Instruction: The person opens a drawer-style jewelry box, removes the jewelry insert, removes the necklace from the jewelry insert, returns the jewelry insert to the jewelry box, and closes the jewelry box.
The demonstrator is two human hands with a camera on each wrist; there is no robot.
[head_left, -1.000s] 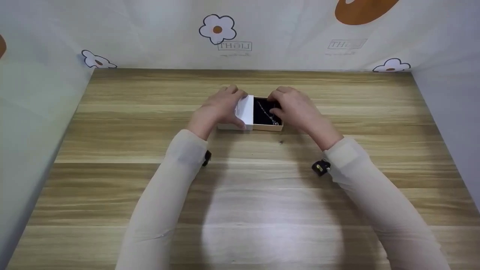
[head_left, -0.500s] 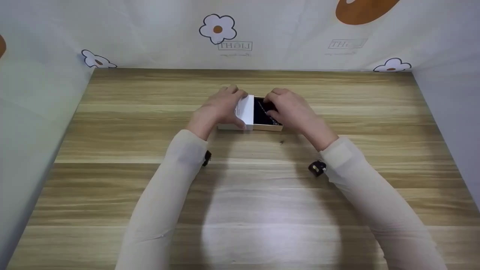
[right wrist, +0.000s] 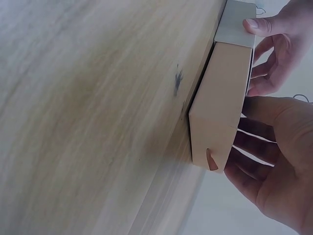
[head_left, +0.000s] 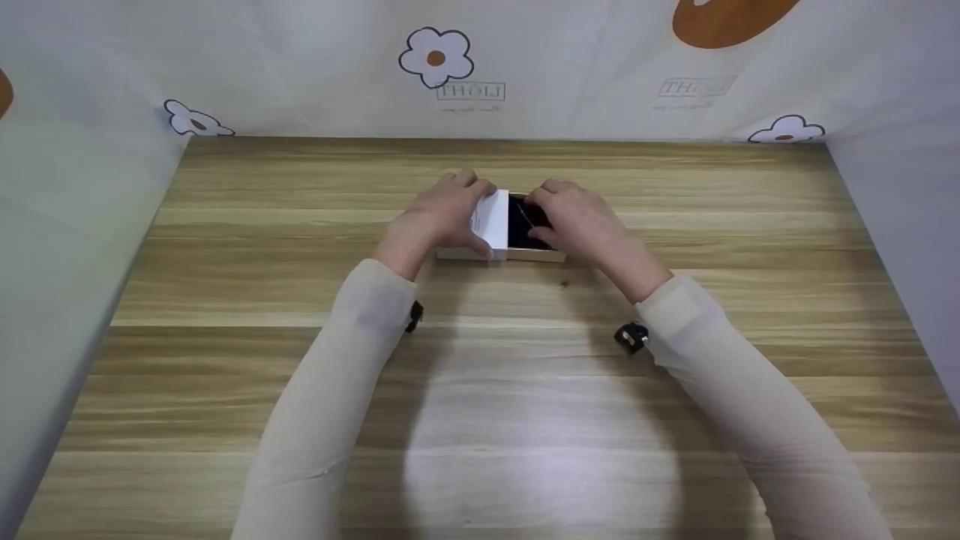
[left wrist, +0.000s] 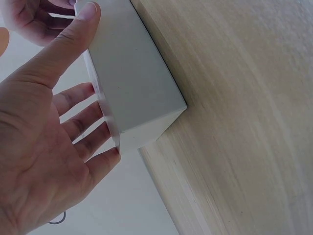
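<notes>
A white box sleeve (head_left: 491, 219) lies on the table with its drawer (right wrist: 222, 88) slid partway out to the right. Black lining (head_left: 519, 236) fills the drawer, and a thin silver chain (head_left: 529, 215) lies on it, partly covered by my right hand. My left hand (head_left: 442, 214) grips the sleeve, thumb on the near wall and fingers along the far edge, as the left wrist view (left wrist: 54, 112) shows too. My right hand (head_left: 581, 219) reaches over the drawer's right end. Its thumb and forefinger dip inside, apart from each other; the other fingertips are hidden.
The wood-grain table (head_left: 480, 420) has a small dark mark (head_left: 564, 284) just in front of the box. A ribbon pull tab (right wrist: 212, 160) sticks out of the drawer's end. Behind stands a pale curtain (head_left: 330, 75) with flower prints.
My right hand has shifted slightly left and further over the drawer, covering more of the chain. The left hand and the box have stayed in place.
</notes>
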